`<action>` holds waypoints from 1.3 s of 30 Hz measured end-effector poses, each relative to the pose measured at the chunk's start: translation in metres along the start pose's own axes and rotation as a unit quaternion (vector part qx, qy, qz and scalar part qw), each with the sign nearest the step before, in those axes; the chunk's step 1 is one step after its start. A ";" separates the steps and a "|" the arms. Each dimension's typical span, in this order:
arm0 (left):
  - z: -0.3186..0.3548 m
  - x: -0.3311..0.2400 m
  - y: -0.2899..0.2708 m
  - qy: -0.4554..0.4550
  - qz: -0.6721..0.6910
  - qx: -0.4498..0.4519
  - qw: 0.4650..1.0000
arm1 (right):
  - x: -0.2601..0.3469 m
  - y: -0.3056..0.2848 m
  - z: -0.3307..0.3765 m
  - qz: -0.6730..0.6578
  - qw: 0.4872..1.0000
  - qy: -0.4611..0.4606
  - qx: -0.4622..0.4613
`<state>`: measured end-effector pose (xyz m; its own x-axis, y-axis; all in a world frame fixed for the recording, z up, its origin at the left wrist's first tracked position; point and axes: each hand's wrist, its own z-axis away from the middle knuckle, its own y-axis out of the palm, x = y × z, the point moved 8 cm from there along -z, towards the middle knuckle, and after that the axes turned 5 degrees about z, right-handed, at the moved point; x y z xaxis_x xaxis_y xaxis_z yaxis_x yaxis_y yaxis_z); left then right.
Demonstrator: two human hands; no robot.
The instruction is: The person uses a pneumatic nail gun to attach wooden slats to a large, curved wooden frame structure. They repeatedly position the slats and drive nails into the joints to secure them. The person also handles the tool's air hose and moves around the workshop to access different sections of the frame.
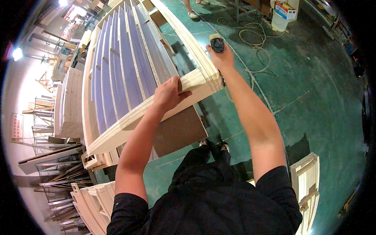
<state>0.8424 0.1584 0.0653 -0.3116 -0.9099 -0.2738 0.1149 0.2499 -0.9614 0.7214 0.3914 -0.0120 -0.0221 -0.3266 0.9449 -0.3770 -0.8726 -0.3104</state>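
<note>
A stack of pale wooden frames (129,124) lies in front of me, with long purple-blue panels (133,66) and light strips inside its border. My left hand (169,94) is closed over the near rail, close to its right end, fingers toward the inner side and thumb toward me. Beyond the near right corner, my right hand (222,58) grips what looks like a nail gun (217,44), with a round black cap and a yellowish part showing. Hand and frame corner hide most of that tool, including its tip.
A brown board (180,131) sits below the near rail. Pale hose (254,39) lies coiled on the green floor. Ahead stand a white bucket (279,22) and another person's foot (193,15). More wooden frames (307,184) lie at lower right; racked boards (51,156) line the left.
</note>
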 end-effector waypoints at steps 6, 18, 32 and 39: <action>-0.006 0.002 0.009 0.027 0.005 -0.005 1.000 | -0.035 0.019 -0.006 -0.046 0.999 0.000 0.008; -0.010 0.005 0.010 0.034 0.013 0.015 0.999 | -0.021 0.009 -0.002 0.013 1.000 -0.008 0.004; 0.031 0.033 -0.009 0.152 0.178 -0.216 0.948 | -0.182 -0.070 0.236 -0.248 0.915 0.300 0.106; 0.159 0.114 -0.041 0.282 0.300 -0.291 0.864 | -0.527 -0.205 0.617 0.049 0.838 0.538 0.079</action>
<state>0.9523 -0.0081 0.0775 -0.7894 -0.2932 -0.5393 -0.0260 0.8937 -0.4479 1.3816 0.5181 -0.5109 -0.8995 0.0417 0.4350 -0.1985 -0.9259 -0.3216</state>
